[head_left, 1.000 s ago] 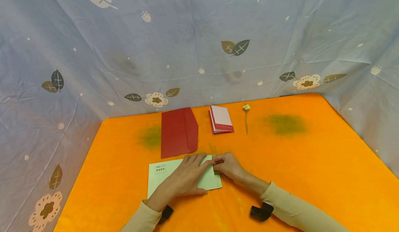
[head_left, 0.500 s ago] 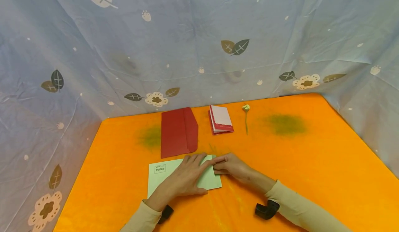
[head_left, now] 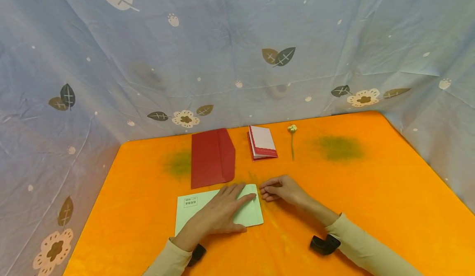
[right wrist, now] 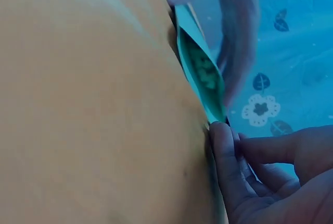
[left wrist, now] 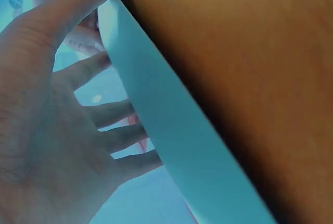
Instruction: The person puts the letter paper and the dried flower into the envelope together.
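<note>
A pale green envelope (head_left: 245,214) with a small printed box lies flat on the orange-covered table. My left hand (head_left: 222,212) rests on it with fingers spread, the thumb at its near edge. Seen from the left wrist, the left hand's fingers (left wrist: 127,140) lie across the envelope (left wrist: 171,109). At the envelope's right end, my right hand (head_left: 283,189) stands just beside the corner, fingers loosely bent, nothing visible in its grasp. The right wrist view shows the envelope's mouth (right wrist: 190,83) gaping, with a lumpy, flower-like thing (right wrist: 205,70) inside; how far in it reaches is hidden.
Behind the green envelope lies a red envelope (head_left: 208,160) with its flap to the right. A folded pink-and-white card (head_left: 262,142) and a small pale flower (head_left: 292,129) on a green stem lie farther right. Patterned blue cloth (head_left: 230,61) walls the back and sides.
My right hand has drawn back to the right, out of the envelope's end. The left hand and the envelope stay in place.
</note>
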The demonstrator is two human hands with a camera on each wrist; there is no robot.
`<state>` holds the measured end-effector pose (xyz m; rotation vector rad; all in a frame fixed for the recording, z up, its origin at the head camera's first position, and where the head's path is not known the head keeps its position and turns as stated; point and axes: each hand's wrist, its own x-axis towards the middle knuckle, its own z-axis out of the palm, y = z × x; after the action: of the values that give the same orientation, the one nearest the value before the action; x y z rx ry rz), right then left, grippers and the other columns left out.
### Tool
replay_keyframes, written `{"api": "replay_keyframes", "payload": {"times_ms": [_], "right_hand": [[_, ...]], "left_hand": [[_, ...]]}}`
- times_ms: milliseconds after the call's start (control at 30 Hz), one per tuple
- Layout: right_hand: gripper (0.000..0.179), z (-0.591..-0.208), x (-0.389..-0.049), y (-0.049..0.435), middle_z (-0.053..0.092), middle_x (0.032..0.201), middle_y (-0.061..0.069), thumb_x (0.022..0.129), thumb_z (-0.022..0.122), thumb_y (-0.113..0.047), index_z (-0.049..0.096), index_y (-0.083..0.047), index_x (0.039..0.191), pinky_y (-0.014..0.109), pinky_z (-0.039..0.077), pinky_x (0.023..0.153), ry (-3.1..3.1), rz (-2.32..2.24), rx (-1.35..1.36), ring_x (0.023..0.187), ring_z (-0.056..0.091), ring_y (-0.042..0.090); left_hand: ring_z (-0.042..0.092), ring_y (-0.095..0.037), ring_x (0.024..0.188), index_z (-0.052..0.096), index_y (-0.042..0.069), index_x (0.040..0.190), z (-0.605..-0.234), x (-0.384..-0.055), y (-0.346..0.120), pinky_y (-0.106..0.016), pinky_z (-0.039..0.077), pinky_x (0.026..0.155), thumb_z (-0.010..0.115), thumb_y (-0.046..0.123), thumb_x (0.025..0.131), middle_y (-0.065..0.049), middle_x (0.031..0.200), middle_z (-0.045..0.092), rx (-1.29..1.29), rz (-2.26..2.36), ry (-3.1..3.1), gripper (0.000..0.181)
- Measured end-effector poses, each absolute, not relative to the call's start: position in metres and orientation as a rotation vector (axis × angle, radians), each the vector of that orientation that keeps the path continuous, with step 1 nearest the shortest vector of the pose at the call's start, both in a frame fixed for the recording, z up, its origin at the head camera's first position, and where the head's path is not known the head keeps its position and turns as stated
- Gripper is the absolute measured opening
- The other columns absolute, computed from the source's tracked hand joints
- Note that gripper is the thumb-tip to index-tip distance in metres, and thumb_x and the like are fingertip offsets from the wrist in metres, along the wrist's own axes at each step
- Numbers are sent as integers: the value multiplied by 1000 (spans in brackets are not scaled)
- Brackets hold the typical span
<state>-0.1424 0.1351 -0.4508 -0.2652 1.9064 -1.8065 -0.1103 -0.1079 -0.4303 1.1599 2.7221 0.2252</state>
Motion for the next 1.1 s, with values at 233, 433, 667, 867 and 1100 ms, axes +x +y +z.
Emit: {"api": "replay_keyframes", "payload": {"times_ms": [233,433,667,867,1100], "right_hand": [[27,-444,-153,137,68,101,29,99,52,2,58,22,116,34,57,77,1969,-1786,-305,83,71,22],[29,-435,-165,137,68,105,30,99,53,0,58,21,118,35,57,79,2035,-1766,-324,89,70,28],[33,-425,-177,131,64,114,32,100,54,-5,56,19,122,37,55,85,2023,-1820,-292,97,69,32],[33,-421,-187,117,65,113,30,99,56,-7,58,17,122,37,55,85,2072,-1763,-343,98,68,33],[31,-420,-204,98,66,111,29,100,55,-6,60,16,120,37,55,87,2070,-1741,-329,101,67,35]], "left_hand": [[31,-35,141,37,27,151,-431,-112,-108,-50,26,114,76,53,80,-14,157,28,1087,219,2673,84],[27,-35,144,33,25,153,-428,-112,-111,-51,23,116,70,58,83,-13,158,27,1099,263,2677,85],[20,-34,147,34,20,153,-406,-124,-123,-56,16,116,62,55,89,-11,160,25,1036,414,2788,78],[27,-41,143,35,18,152,-397,-151,-139,-62,20,112,66,48,90,-16,158,27,921,442,2907,76],[33,-45,138,32,14,153,-407,-188,-153,-60,27,110,65,45,92,-23,154,30,684,451,2956,76]]}}
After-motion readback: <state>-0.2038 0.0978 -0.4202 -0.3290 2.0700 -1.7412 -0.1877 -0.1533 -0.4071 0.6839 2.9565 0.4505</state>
